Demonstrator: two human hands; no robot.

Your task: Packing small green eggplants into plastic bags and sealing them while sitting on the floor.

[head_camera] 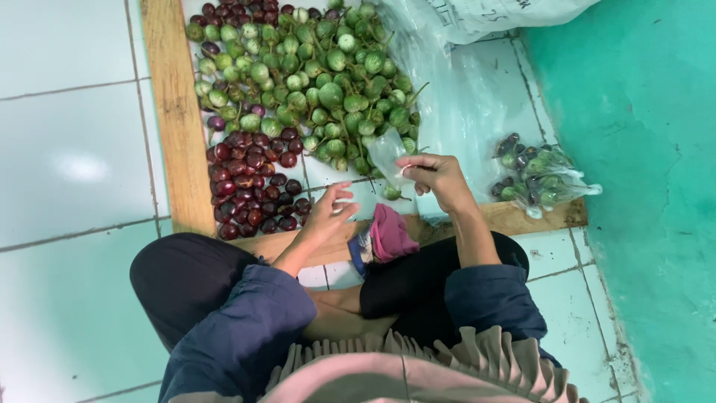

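Note:
My right hand (436,177) pinches a small clear plastic bag (386,153) that hangs open beside a big pile of small round green eggplants (328,82). My left hand (328,213) hovers with fingers spread and empty, just right of a heap of dark purple round eggplants (250,183). One green eggplant (392,193) lies loose between my hands. Both piles rest on white tile inside a wooden frame (177,112).
A filled, tied clear bag of mixed eggplants (533,179) lies at the right by the teal wall (641,149). A large clear plastic sheet (462,89) covers the tile behind. A pink and blue cloth (384,237) rests on my knee.

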